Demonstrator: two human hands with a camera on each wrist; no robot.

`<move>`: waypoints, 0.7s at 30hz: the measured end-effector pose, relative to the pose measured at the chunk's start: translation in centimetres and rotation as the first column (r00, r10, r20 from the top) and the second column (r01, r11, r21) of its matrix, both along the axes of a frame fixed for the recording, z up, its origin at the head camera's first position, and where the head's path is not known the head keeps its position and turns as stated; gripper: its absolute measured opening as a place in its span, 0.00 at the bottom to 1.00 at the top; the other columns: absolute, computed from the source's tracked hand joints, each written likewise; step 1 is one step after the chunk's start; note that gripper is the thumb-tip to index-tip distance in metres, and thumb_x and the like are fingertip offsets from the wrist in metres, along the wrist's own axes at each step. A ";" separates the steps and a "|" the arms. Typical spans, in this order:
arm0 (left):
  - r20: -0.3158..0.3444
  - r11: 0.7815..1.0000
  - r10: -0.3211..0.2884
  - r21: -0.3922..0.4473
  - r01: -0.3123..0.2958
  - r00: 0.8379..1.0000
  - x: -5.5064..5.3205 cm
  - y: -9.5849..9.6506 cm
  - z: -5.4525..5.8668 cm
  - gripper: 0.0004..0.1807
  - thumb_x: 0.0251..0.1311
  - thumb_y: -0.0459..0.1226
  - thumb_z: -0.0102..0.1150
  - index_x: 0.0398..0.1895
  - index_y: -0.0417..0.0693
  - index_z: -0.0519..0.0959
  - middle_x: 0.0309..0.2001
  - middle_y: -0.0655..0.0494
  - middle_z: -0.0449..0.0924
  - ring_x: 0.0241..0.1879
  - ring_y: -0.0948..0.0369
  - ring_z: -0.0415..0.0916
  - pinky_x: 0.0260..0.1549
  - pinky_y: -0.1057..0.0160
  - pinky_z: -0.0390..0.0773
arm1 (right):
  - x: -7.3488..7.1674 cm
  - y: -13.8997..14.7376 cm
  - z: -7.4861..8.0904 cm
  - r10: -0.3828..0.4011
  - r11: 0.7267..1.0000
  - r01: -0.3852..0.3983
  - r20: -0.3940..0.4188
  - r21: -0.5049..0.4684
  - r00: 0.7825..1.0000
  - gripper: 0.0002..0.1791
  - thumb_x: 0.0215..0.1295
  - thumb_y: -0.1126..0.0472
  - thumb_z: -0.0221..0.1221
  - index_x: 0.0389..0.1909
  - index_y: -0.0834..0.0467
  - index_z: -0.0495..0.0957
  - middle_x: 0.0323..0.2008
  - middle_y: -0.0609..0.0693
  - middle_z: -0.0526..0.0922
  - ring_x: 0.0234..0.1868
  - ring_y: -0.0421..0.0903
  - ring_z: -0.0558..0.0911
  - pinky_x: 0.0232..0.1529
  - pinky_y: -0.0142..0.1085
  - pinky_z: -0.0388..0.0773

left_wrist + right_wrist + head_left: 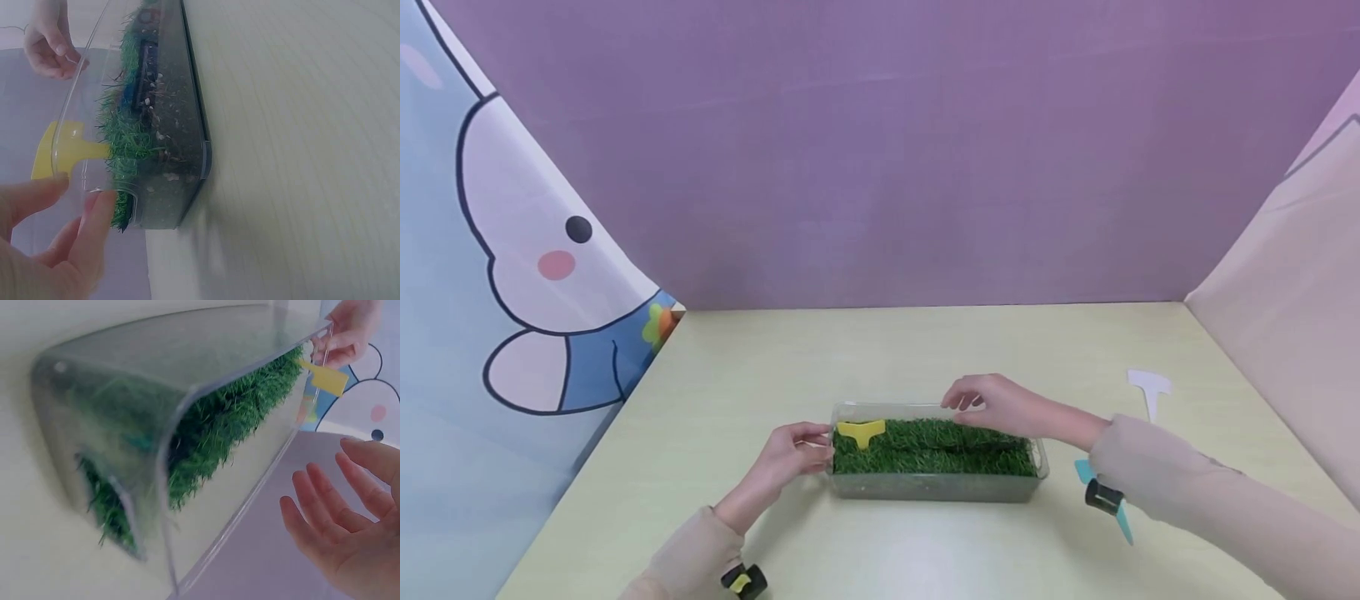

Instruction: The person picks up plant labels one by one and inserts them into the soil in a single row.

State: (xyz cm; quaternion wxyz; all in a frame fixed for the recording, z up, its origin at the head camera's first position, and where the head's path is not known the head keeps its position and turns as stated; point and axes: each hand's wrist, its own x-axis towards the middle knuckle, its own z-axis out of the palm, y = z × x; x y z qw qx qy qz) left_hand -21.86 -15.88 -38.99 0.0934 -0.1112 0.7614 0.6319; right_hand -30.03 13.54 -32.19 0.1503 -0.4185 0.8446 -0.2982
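Note:
A clear plastic box (936,488) holds a layer of artificial grass (925,457). A yellow T-shaped plant label (862,432) stands upright in the grass near the left end. My left hand (786,458) grips that end, with thumb and fingers at the rim around the end opening (128,187). Over the right half of the grass hovers my right hand (996,402), its fingers spread and loosely bent with nothing in them, as the right wrist view (350,519) shows.
A white T-shaped label (1150,387) lies on the table (760,358) to the right. Partly covered by my right forearm and wrist camera is a teal label (1123,523). A purple cloth (880,167) rises behind, and a cartoon-printed cloth (535,250) hangs at left.

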 end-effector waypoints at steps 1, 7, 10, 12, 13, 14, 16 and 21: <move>-0.001 1.000 -0.001 0.000 0.001 1.000 0.0 0.0 0.0 0.22 0.46 0.24 0.57 0.48 0.27 0.70 0.35 0.47 0.74 0.30 0.58 0.77 0.34 0.60 0.80 | 0.0 0.3 0.1 -0.002 1.000 0.002 0.001 -0.009 1.000 0.11 0.58 0.65 0.55 0.42 0.61 0.75 0.38 0.51 0.78 0.39 0.44 0.77 0.43 0.39 0.77; -0.009 1.000 -0.007 -0.005 0.007 1.000 0.0 -0.1 -0.1 0.22 0.46 0.24 0.57 0.48 0.27 0.70 0.35 0.46 0.74 0.30 0.58 0.76 0.33 0.60 0.80 | -0.2 1.8 0.4 -0.042 0.999 0.042 0.021 -0.006 0.999 0.12 0.58 0.66 0.55 0.43 0.60 0.75 0.39 0.53 0.78 0.39 0.43 0.76 0.43 0.36 0.77; -0.009 1.000 -0.005 -0.008 0.005 1.000 0.0 -0.1 -0.1 0.22 0.46 0.24 0.57 0.48 0.27 0.70 0.35 0.47 0.74 0.29 0.59 0.76 0.33 0.60 0.80 | -0.4 2.4 0.4 -0.061 0.998 0.061 0.015 0.009 0.998 0.12 0.58 0.66 0.55 0.43 0.60 0.75 0.39 0.51 0.78 0.38 0.42 0.76 0.43 0.35 0.77; -0.010 1.000 -0.003 -0.009 0.003 1.000 0.0 0.0 -0.1 0.22 0.46 0.25 0.57 0.48 0.27 0.70 0.35 0.47 0.74 0.29 0.59 0.76 0.33 0.60 0.80 | -0.5 2.9 0.4 -0.072 0.997 0.072 0.004 0.015 0.997 0.11 0.58 0.66 0.55 0.43 0.60 0.75 0.38 0.50 0.78 0.38 0.42 0.76 0.43 0.35 0.77; -0.009 1.000 -0.001 -0.009 0.001 1.000 0.1 0.0 -0.1 0.22 0.46 0.25 0.57 0.48 0.27 0.70 0.35 0.47 0.74 0.29 0.59 0.76 0.33 0.59 0.80 | -0.5 3.1 0.4 -0.076 0.997 0.076 0.001 0.016 0.997 0.11 0.58 0.66 0.55 0.43 0.60 0.75 0.38 0.49 0.78 0.38 0.42 0.76 0.43 0.35 0.77; -0.009 1.000 0.000 -0.008 0.000 1.000 0.1 0.0 -0.1 0.22 0.46 0.25 0.57 0.48 0.27 0.70 0.35 0.47 0.75 0.29 0.59 0.76 0.33 0.59 0.80 | -0.4 3.3 0.5 -0.081 0.997 0.081 -0.002 0.015 0.997 0.11 0.58 0.66 0.55 0.43 0.60 0.75 0.38 0.49 0.78 0.38 0.42 0.76 0.42 0.35 0.77; -0.009 1.000 0.002 -0.008 -0.002 1.000 0.1 0.0 -0.1 0.22 0.46 0.24 0.57 0.48 0.27 0.70 0.35 0.47 0.74 0.29 0.59 0.76 0.34 0.59 0.80 | -0.4 3.8 0.6 -0.089 0.996 0.089 -0.005 0.014 0.996 0.11 0.57 0.66 0.55 0.42 0.60 0.75 0.38 0.49 0.78 0.38 0.41 0.76 0.42 0.35 0.77; -0.006 1.000 0.005 -0.007 -0.005 1.000 0.1 0.0 -0.1 0.22 0.46 0.24 0.57 0.48 0.28 0.70 0.35 0.47 0.74 0.29 0.59 0.76 0.34 0.59 0.80 | -0.3 5.2 0.6 -0.114 0.993 0.114 -0.011 0.008 0.993 0.11 0.57 0.66 0.56 0.42 0.62 0.76 0.38 0.49 0.79 0.37 0.42 0.77 0.40 0.35 0.77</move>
